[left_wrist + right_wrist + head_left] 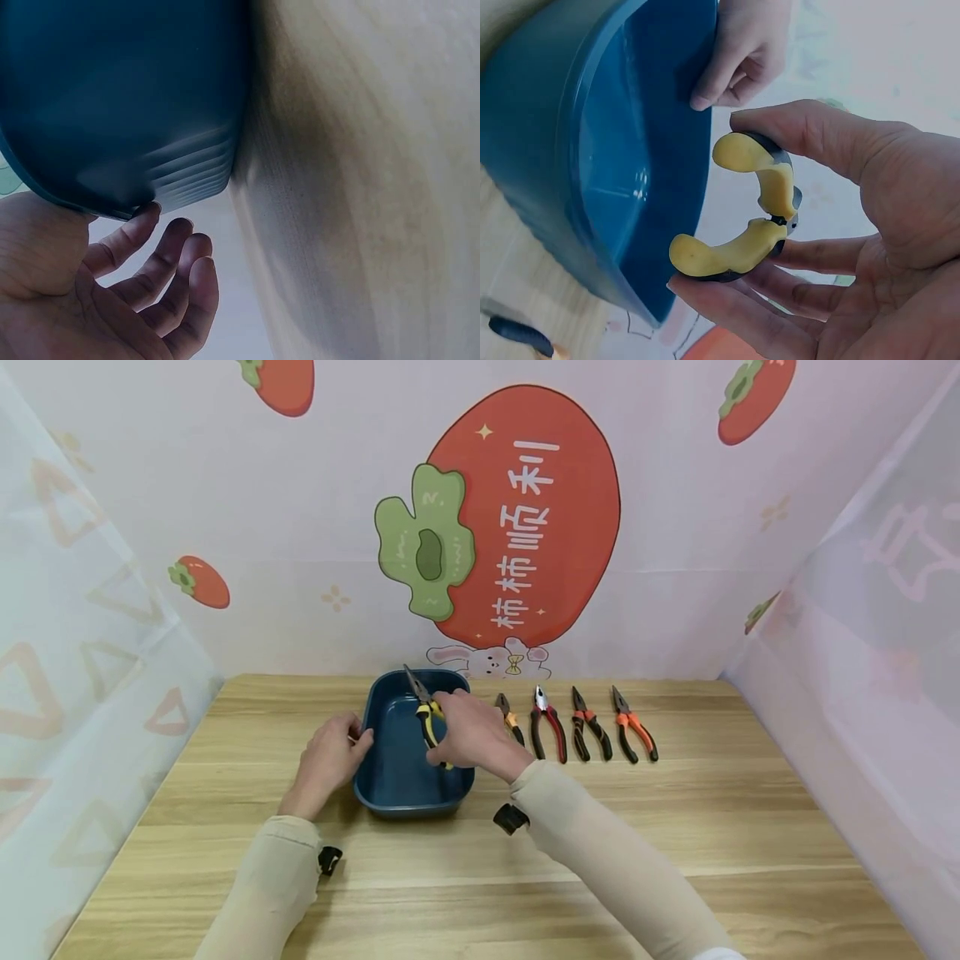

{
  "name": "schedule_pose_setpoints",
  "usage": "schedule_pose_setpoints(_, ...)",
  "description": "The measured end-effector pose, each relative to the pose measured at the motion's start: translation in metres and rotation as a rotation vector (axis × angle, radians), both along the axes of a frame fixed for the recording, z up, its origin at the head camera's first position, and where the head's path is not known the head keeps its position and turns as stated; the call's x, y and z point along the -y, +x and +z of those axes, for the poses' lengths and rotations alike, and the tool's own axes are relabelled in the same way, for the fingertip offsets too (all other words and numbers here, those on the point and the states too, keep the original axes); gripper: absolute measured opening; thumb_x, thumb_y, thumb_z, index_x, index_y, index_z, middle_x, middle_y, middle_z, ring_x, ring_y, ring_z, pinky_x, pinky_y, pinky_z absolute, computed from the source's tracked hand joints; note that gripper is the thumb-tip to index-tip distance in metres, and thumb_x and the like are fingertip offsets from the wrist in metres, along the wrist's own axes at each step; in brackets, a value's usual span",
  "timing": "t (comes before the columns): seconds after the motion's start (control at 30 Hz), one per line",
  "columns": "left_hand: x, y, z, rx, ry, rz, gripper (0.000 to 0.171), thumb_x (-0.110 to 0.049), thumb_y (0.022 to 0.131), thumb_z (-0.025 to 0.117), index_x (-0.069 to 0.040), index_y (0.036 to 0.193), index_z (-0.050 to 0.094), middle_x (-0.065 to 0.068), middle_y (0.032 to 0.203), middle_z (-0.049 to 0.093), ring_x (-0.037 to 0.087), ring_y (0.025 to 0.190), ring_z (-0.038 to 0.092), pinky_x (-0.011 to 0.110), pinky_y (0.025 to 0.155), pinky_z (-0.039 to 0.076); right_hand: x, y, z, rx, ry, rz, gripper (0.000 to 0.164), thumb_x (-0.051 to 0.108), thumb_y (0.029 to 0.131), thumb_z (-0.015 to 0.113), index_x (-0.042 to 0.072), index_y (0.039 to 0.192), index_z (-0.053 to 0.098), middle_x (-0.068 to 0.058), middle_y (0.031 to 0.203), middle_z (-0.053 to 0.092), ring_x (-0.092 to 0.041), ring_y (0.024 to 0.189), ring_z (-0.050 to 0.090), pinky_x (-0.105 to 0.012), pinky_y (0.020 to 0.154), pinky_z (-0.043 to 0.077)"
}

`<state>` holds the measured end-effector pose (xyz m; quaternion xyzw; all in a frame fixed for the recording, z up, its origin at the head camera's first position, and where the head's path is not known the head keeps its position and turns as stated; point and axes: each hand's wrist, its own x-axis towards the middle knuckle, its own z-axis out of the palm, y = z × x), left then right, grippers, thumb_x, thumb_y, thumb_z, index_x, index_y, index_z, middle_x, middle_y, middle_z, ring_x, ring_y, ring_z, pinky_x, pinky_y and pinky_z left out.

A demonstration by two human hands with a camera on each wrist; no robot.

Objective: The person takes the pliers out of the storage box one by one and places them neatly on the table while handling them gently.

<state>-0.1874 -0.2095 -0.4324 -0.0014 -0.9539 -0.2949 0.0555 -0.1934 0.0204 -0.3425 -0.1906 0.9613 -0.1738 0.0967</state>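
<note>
A dark blue rectangular bin (397, 756) sits on the wooden table. At its left side my left hand (328, 762) pinches the rim, thumb over the inside and index finger against the outer wall; the other fingers (161, 266) curl loosely beside it. Over the bin, my right hand (476, 732) grips long-nose pliers (423, 717) with yellow-and-black handles. Their nose points toward the back of the bin. In the right wrist view the handles (739, 255) are spread, with the thumb on one and fingers along the other.
Right of the bin, several pliers lie in a row: an orange-and-black pair (512, 723) partly behind my right hand, a red-and-black pair (556, 735), a black-and-orange pair (580, 727) and an orange-handled pair (623, 720). A printed cloth (315, 527) hangs behind the table (525, 893).
</note>
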Motion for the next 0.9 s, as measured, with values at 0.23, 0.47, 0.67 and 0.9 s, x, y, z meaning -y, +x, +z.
schedule_pose_setpoints(0.23,0.000,0.000,0.000,0.002,-0.001,0.003,0.021,-0.022,0.101,0.059,-0.006,0.088,0.059,0.009,0.080,0.057,0.025,0.071,0.055,0.035,0.055,0.041,-0.022,0.001,0.003,-0.011,-0.031,-0.014,0.082,0.032,0.078,0.089,0.009,0.147,0.050,-0.011,0.133,0.059,-0.024,0.099,0.057,-0.039,0.077,0.053)
schedule_pose_setpoints(0.47,0.000,0.000,0.000,0.008,0.000,0.007,0.020,-0.022,0.101,0.060,-0.006,0.088,0.059,0.010,0.082,0.059,0.026,0.071,0.056,0.036,0.055,0.042,-0.053,0.002,-0.001,-0.046,-0.020,-0.051,0.084,0.033,0.077,0.089,0.009,0.148,0.051,-0.012,0.139,0.057,-0.026,0.105,0.060,-0.044,0.077,0.055)
schedule_pose_setpoints(0.67,0.000,0.000,-0.001,-0.009,-0.002,0.002,0.020,-0.022,0.100,0.060,-0.006,0.088,0.059,0.012,0.085,0.061,0.026,0.071,0.056,0.036,0.055,0.042,-0.080,0.001,-0.005,-0.068,-0.006,-0.075,0.087,0.034,0.076,0.090,0.009,0.148,0.050,-0.015,0.138,0.059,-0.030,0.108,0.062,-0.044,0.074,0.055)
schedule_pose_setpoints(0.9,0.000,0.000,-0.001,0.002,0.004,0.000,0.021,-0.022,0.101,0.059,-0.006,0.088,0.059,0.009,0.080,0.057,0.025,0.069,0.054,0.035,0.054,0.041,-0.106,-0.001,-0.007,-0.046,0.006,-0.120,0.087,0.035,0.076,0.090,0.009,0.149,0.049,-0.017,0.139,0.058,-0.033,0.105,0.064,-0.048,0.072,0.055)
